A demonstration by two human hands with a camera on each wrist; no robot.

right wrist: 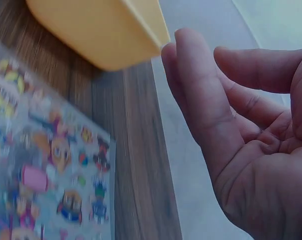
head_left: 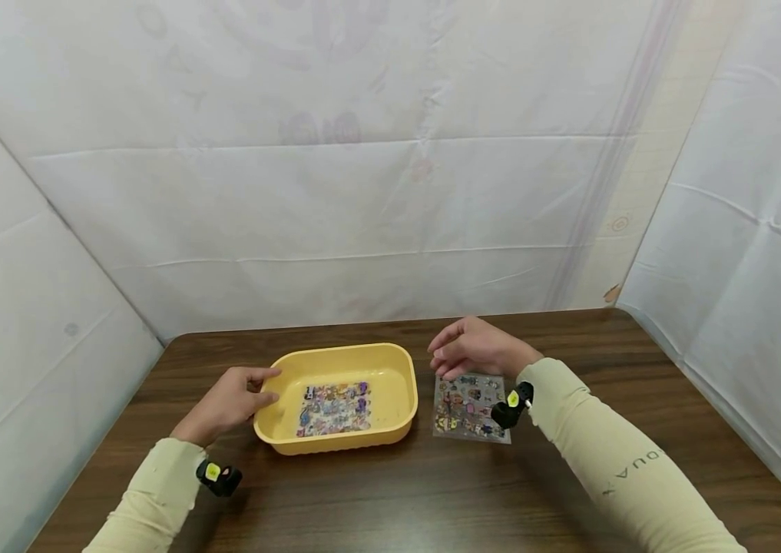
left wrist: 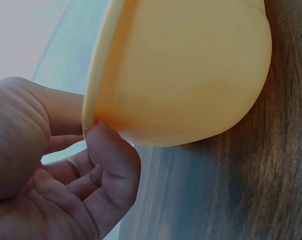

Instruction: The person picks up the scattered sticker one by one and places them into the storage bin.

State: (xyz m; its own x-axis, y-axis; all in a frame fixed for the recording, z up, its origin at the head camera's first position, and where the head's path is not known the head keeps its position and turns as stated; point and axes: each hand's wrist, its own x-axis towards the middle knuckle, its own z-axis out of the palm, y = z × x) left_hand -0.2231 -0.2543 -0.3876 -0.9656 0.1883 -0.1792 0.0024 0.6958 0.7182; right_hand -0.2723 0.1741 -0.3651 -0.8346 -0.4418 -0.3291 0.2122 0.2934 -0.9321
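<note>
A yellow plastic basin (head_left: 345, 357) stands on the table, and a clear sticker sheet with small cartoon figures (head_left: 335, 411) lies inside it. My left hand (head_left: 229, 403) pinches the basin's left rim; in the left wrist view the thumb and a finger grip the rim wall (left wrist: 191, 75) from both sides. To the right of the basin my right hand (head_left: 476, 349) hovers above the far edge of another clear sticker sheet (head_left: 462, 411). Its fingers are bent loosely, thumb apart from fingertips, holding nothing. The right wrist view shows that sheet (right wrist: 55, 165) flat on the wood.
The dark wooden table (head_left: 390, 499) meets a white cloth backdrop (head_left: 362, 215) at its far edge. White cloth also hangs on the left and right sides. A black band with a small camera (head_left: 511, 407) sits on my right wrist, a similar one (head_left: 219, 476) on my left.
</note>
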